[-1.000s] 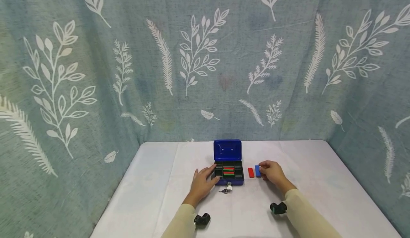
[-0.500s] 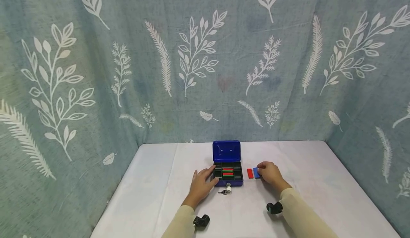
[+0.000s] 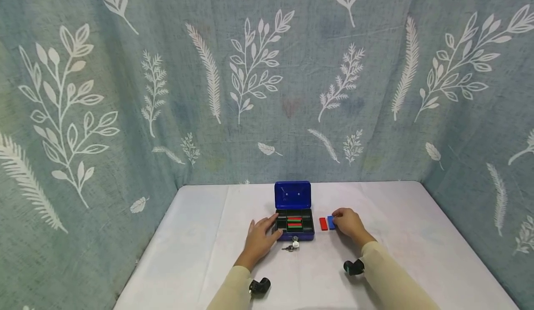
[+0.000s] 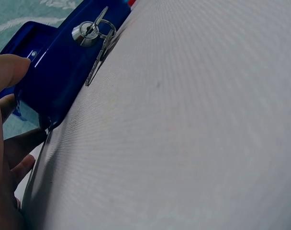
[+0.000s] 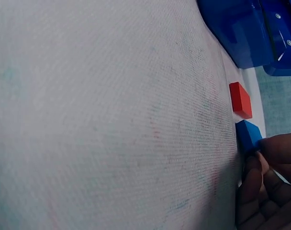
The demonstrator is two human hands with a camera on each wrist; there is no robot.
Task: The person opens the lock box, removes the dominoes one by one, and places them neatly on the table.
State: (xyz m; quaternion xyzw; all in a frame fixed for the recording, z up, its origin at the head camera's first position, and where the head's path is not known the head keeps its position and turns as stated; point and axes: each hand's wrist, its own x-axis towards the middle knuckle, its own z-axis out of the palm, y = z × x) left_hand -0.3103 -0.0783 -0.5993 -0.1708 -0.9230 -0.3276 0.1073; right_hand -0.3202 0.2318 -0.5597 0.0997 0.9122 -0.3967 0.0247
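A blue cash box (image 3: 306, 237) stands on the table with its lid (image 3: 293, 194) raised. Red and green blocks (image 3: 294, 222) lie in the middle compartments of its black tray. My left hand (image 3: 257, 244) rests on the box's left side; its thumb touches the front rim and the fingers are spread along the side. To the right of the box, my right hand (image 3: 349, 222) pinches the right end of a blue block (image 5: 248, 135) between thumb and fingers. This block sits close beside a red block (image 3: 323, 224). My fingers hide part of the blue block.
Keys (image 3: 289, 248) on a ring hang from the lock (image 4: 85, 33) at the box's front. A white cloth (image 3: 192, 254) covers the table. Patterned curtains (image 3: 233, 161) stand behind and at both sides. A small black device sits at each wrist.
My right hand has shifted the blue block slightly left, closer to the red one. The left hand keeps its place on the box. The head view has moved a little.
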